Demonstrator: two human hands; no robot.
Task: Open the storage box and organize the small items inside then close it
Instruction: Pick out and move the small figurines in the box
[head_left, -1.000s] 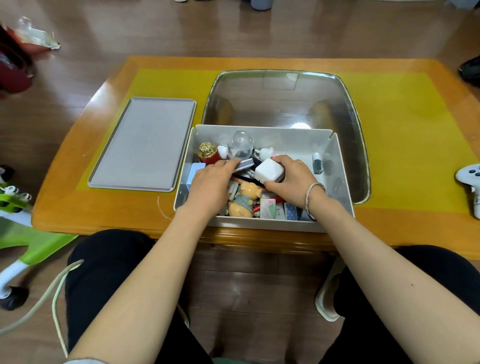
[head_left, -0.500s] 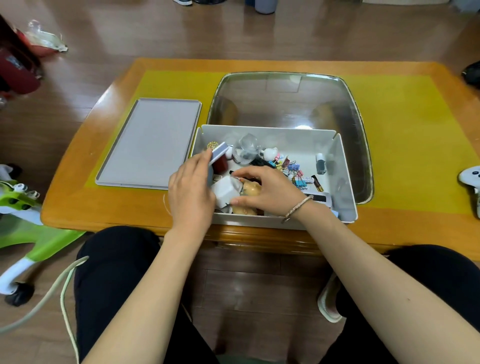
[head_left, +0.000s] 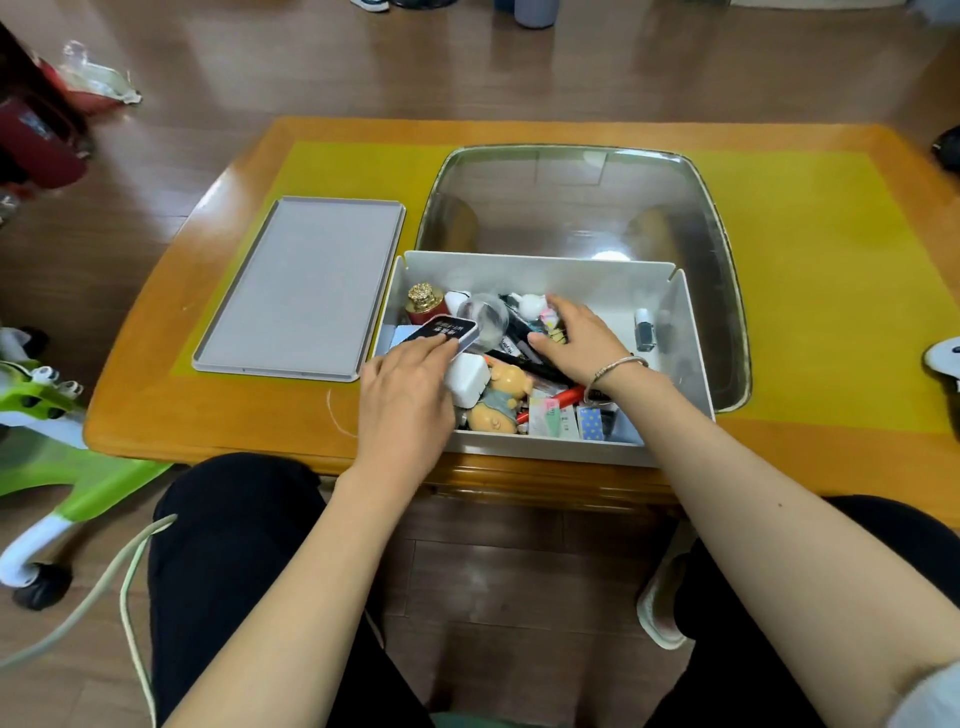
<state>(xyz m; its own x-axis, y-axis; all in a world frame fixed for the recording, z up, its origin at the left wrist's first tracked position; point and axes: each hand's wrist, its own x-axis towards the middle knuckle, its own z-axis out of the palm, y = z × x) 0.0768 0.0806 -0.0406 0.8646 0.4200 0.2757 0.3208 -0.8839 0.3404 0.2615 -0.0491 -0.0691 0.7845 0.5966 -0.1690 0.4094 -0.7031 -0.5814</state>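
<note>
The storage box (head_left: 545, 270) sits open at the near edge of the surface (head_left: 831, 312), its grey lid (head_left: 301, 286) lying flat just to the left, and behind it a clear plastic tub (head_left: 582, 197) with nothing showing in it. Inside the box it's a jumble: a red bottle with a gold cap (head_left: 423, 301) in the far left corner, a clear dome (head_left: 485, 319) beside it, a white charger block (head_left: 467, 379), a little pig figurine (head_left: 501, 400), a dark nail polish bottle (head_left: 645, 330) standing alone at the right wall, pens and small packets along the front. Left hand (head_left: 405, 395) pinches a small tin with a black label (head_left: 445, 331), fingers on top; the label carries pale writing, too small to read. Right hand (head_left: 576, 338) is spread flat, fingers resting on the clutter mid-box, a bracelet (head_left: 615, 366) at the wrist.
</note>
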